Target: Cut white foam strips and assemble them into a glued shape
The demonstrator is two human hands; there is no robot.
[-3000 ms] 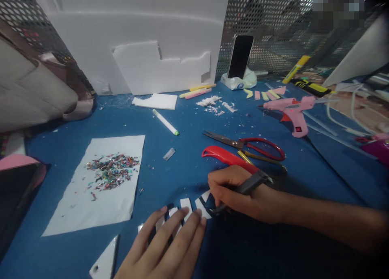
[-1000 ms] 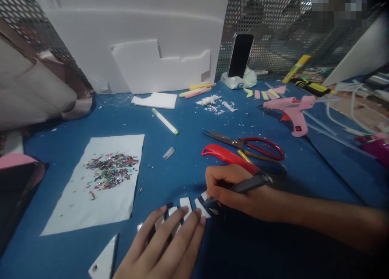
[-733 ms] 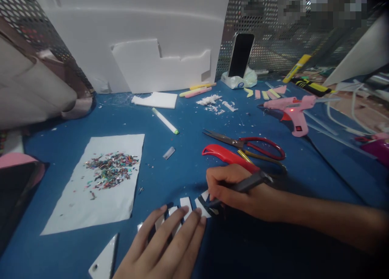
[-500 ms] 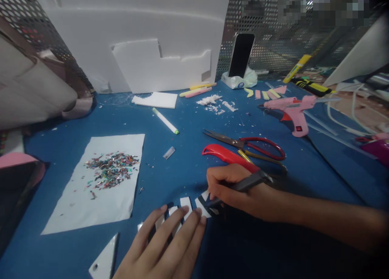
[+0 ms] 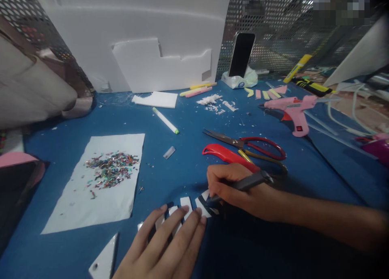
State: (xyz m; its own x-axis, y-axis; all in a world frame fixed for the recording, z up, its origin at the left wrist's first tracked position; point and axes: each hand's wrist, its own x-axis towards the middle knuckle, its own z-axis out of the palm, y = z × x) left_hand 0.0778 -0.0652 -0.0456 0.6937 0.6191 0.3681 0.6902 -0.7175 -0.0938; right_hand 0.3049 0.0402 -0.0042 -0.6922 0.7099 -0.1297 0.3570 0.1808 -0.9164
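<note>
My left hand lies flat with fingers stretched out, pressing down a small white piece with black stripes on the blue table. My right hand is closed round a dark marker, its tip touching the right end of the striped piece. A white triangular offcut lies just left of my left wrist.
Red-handled scissors and a red cutter lie just behind my right hand. A white sheet with coloured glitter bits is at left. Pink glue gun, white pen, foam boards and a propped phone stand further back.
My right hand has shifted the marker slightly over the striped piece, adding black. My left hand stays pressed in place.
</note>
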